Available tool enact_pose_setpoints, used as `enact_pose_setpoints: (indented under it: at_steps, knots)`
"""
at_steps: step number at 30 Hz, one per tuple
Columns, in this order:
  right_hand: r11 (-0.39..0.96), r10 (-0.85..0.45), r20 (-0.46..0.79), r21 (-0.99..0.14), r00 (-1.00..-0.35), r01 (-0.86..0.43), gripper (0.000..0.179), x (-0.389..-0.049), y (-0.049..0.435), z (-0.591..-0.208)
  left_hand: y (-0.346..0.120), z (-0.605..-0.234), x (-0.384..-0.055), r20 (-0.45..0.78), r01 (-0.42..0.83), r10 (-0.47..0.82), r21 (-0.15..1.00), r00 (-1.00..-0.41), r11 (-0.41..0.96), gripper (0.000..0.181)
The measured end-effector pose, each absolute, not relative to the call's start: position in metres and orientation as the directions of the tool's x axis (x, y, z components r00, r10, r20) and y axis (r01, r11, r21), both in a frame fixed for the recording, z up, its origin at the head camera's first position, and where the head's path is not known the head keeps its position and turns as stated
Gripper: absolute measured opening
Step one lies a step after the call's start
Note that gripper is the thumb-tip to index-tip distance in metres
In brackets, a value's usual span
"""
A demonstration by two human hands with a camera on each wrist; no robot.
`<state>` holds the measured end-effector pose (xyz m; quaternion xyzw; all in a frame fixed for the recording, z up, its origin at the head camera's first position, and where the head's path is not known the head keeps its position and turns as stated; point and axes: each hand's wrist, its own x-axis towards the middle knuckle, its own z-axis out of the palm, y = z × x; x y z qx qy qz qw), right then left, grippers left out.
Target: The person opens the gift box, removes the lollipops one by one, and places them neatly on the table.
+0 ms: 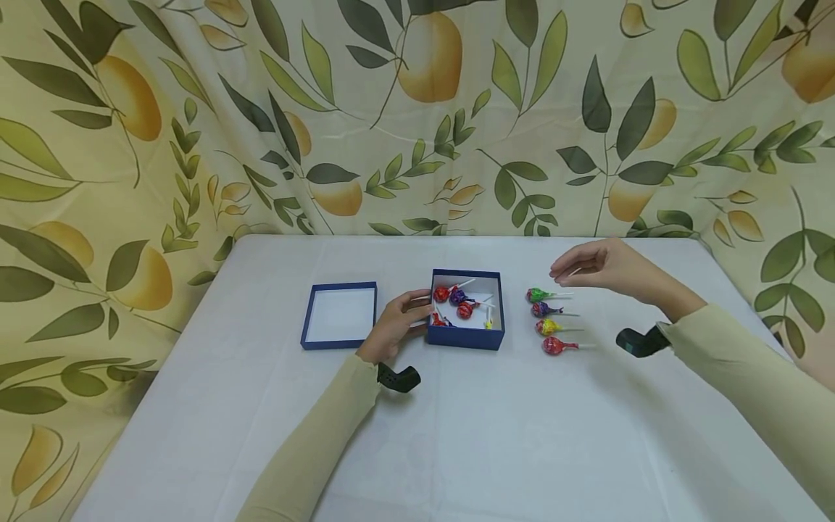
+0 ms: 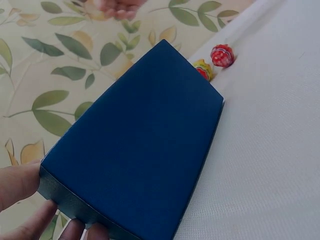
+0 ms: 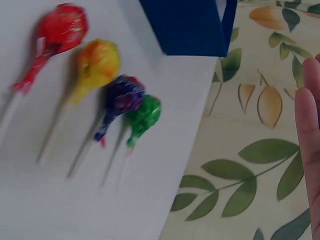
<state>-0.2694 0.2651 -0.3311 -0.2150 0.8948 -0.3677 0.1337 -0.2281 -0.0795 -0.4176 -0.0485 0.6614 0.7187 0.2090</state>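
Note:
My left hand [image 1: 393, 324] rests its fingers against the left wall of a blue box [image 1: 466, 338] with a white inside. In the left wrist view its fingertips [image 2: 20, 185] touch the box's side. Several wrapped lollipops lie in the box, among them a red one [image 1: 441, 293] and a purple one [image 1: 459, 296]. To the right of the box, a column of lollipops lies on the table: green [image 1: 538, 295], purple [image 1: 543, 309], yellow [image 1: 546, 327] and red [image 1: 556, 346]. Above the green one my right hand [image 1: 609, 270] hovers, holding nothing visible, its fingers extended in the right wrist view.
A shallow blue-rimmed lid [image 1: 339, 344] with a white inside lies left of the box, close to my left forearm. White cloth covers the table [image 1: 496, 435]. Behind its far edge hangs a curtain [image 1: 424, 167] printed with leaves and fruit.

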Motion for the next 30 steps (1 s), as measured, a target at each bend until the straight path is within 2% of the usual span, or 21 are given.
enact_pose_setpoints:
  at_steps: [11,18,25,30]
  knots:
    - [0.587,-0.609,-0.114,-0.73,-0.785,-0.349,0.027,-0.293,0.214,-0.325,-0.08,-0.417,-0.228,-0.353,-0.37,0.234,0.929,-0.906,-0.028,0.047]
    - [0.553,-0.68,-0.123,-0.733,-0.723,-0.396,0.026,-0.305,0.185,-0.341,-0.08,-0.416,-0.228,-0.366,-0.381,0.224,0.924,-0.903,-0.026,0.047]
    - [0.514,-0.738,-0.177,-0.773,-0.652,-0.371,0.028,-0.314,0.162,-0.363,-0.08,-0.444,-0.242,-0.358,-0.372,0.203,0.928,-0.912,-0.035,0.046]
    - [0.507,-0.776,-0.202,-0.763,-0.597,-0.401,0.025,-0.312,0.148,-0.376,-0.079,-0.444,-0.242,-0.36,-0.372,0.185,0.928,-0.914,-0.032,0.044]
